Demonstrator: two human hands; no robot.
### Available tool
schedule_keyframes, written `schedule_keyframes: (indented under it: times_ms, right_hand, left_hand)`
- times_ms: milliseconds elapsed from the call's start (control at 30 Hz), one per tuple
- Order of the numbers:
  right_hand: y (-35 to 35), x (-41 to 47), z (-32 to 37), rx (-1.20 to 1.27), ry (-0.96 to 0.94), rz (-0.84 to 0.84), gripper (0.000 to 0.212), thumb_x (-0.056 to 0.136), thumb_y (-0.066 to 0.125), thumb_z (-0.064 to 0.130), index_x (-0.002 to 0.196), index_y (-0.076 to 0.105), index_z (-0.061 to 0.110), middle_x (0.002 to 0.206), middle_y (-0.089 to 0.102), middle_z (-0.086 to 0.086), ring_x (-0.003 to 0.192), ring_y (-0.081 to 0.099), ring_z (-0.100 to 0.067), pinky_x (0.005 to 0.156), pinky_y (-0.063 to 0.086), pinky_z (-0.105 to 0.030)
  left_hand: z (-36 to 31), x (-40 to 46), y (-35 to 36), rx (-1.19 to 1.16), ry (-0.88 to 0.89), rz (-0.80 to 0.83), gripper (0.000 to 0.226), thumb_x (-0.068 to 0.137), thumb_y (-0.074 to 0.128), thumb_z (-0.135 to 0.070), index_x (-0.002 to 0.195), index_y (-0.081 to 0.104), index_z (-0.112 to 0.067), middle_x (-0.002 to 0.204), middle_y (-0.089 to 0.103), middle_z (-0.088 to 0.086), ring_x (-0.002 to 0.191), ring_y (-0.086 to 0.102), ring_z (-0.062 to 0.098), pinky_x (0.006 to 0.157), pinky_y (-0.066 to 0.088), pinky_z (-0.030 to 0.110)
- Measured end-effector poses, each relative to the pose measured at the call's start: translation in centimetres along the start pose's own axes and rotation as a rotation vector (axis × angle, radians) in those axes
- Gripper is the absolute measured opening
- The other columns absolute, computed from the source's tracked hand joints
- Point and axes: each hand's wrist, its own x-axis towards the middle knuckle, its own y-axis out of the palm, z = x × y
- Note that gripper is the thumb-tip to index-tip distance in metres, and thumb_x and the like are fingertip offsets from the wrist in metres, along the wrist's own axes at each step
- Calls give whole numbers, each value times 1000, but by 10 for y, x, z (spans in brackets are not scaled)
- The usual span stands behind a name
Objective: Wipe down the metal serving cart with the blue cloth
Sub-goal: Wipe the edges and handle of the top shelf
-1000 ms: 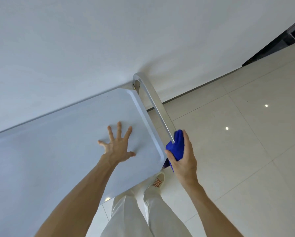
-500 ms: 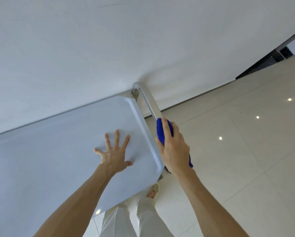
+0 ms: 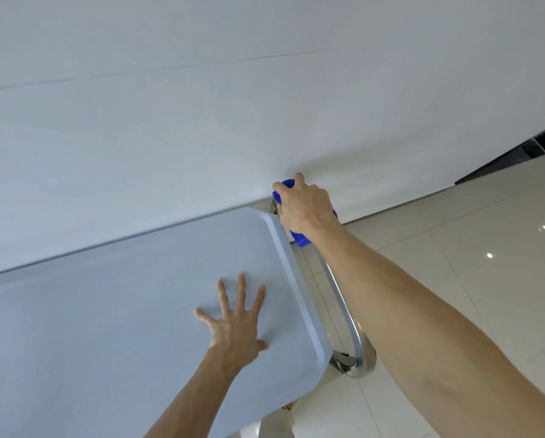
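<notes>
White wall is backing the cart (image 3: 138, 311) while we are pressing our left hand (image 3: 235, 331), fingers spread and empty, on its top to steady it; our right hand (image 3: 306, 207) is clamping the blue cloth (image 3: 299, 239) around the handle's (image 3: 348, 314) far end.

Metal serving cart (image 3: 138, 311): pale grey flat top tray with raised rim and rounded corners, long side set against white wall. Polished tubular handle (image 3: 344, 308) curved along cart's short end, bolted at near corner, far end hidden. Blue cloth (image 3: 299, 240): bright blue, bunched, wrapped around far end of cart handle, close to wall; mostly covered, only small folds seen at top and bottom. Tray surface bare, no marks seen.
</notes>
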Motion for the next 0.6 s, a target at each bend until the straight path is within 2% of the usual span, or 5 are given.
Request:
schedule_keyframes:
  times_ms: [233, 400, 467, 533, 600]
  right_hand:
    - [17, -52, -5, 9, -78, -136, 52, 86, 59, 10, 136, 52, 24, 164, 15, -7, 122, 42, -39, 71, 50, -40]
    - [19, -114, -10, 257, -53, -221, 48, 90, 55, 0, 135, 55, 18, 162, 23, -8, 130, 41, -35, 78, 58, -45]
    - [18, -139, -13, 429, -56, -265, 50, 91, 54, -6, 136, 57, 15, 161, 27, -8, 138, 38, -32, 89, 55, -46]
    - [14, -162, -13, 602, -47, -349, 53, 91, 52, -9, 137, 58, 16, 162, 27, -7, 143, 36, -26, 99, 51, -42]
    - [5, -182, -8, 669, -60, -417, 55, 92, 51, -8, 139, 56, 20, 163, 25, -3, 146, 34, -21, 99, 52, -39]
  left_hand:
    - [1, -4, -2, -53, 16, 1, 109, 86, 62, -60, 152, -22, -36, 154, -43, 8, 139, -34, 50, 98, 18, 85]
    - [10, -11, -12, -246, 51, 32, 89, 93, 58, -50, 156, -3, -38, 159, -34, -2, 144, -33, 39, 102, 9, 83]
    - [24, -18, -24, -405, 92, -5, 73, 96, 55, -48, 156, 16, -35, 165, -15, -7, 151, -16, 31, 108, 14, 75]
    - [41, -31, -34, -599, 149, -145, 61, 98, 56, -40, 152, 31, -26, 165, 13, -1, 150, 18, 24, 116, 27, 50]
    - [55, -51, -40, -736, 194, -304, 49, 98, 58, -31, 144, 45, -21, 152, 39, 1, 135, 44, 19, 105, 37, 27]
